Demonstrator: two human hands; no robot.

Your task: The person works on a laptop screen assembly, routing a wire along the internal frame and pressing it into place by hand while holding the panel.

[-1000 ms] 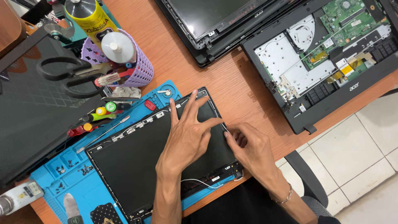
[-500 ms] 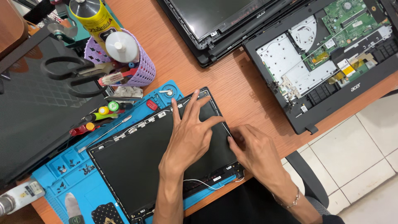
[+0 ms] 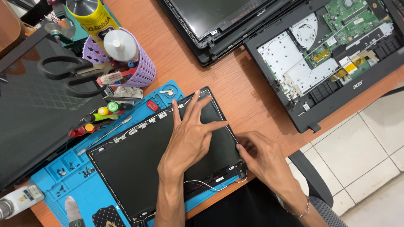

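Observation:
A black laptop lid back cover [image 3: 139,164] lies inside-up on a blue repair mat [image 3: 54,176]. My left hand [image 3: 189,136] rests flat on the cover's right part, fingers spread. My right hand [image 3: 263,157] is at the cover's right edge, its fingertips pinched on the thin cable running along that edge near the lower right corner. Loose white and black wires [image 3: 206,185] trail from the cover's near edge.
An opened laptop base [image 3: 328,54] with its green board exposed lies at the back right. Another dark laptop part [image 3: 214,21] sits behind. A purple basket [image 3: 136,69] holds tools and a bottle. Scissors [image 3: 67,71] lie on a dark panel at left. Screwdrivers [image 3: 94,115] rest on the mat.
My right hand has slid down the cover's right edge toward the lower corner. My left hand has stayed pressed on the cover.

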